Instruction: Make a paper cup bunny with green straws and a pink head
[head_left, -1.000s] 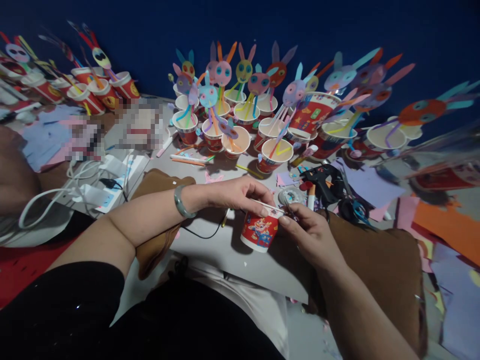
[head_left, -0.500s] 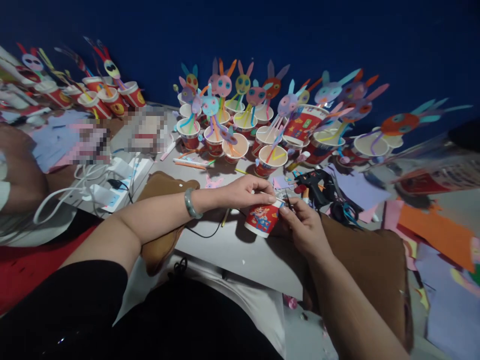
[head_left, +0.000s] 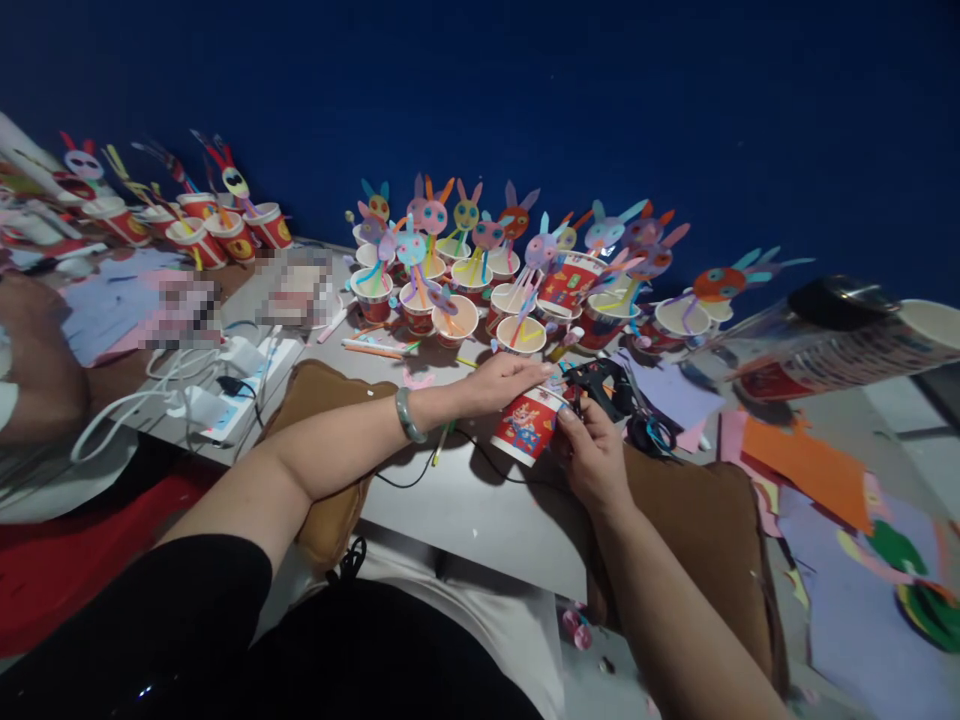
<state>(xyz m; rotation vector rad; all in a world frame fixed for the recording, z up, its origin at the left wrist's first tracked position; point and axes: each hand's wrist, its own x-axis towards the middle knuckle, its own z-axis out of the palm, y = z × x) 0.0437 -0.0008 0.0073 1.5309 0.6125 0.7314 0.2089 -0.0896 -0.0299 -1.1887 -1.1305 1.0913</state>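
Observation:
A red paper cup [head_left: 526, 428] with a white rim and a printed cartoon figure is tilted between my hands above the table. My left hand [head_left: 510, 384] has its fingers stretched out across the cup's mouth, touching the rim; the thumb's inner side is hidden. My right hand [head_left: 598, 455] grips the cup's right side near the rim, thumb against its wall. A thin dark object shows by the right fingers, too small to name. Behind my hands stand several paper cups with colourful paper rabbit heads [head_left: 434, 217] on strips.
A black glue gun [head_left: 600, 385] lies right of my hands. Brown cushions [head_left: 686, 545] flank the work spot. A power strip [head_left: 259, 395] with white cables lies left, near another person's arm [head_left: 41, 360]. Stacked cups in plastic [head_left: 825, 355] and orange paper [head_left: 814, 460] are right.
My left fingers have gone from a pinch at the cup's rim to lying stretched over its mouth. My right hand stays at the cup's side. The view has tilted up and turned right.

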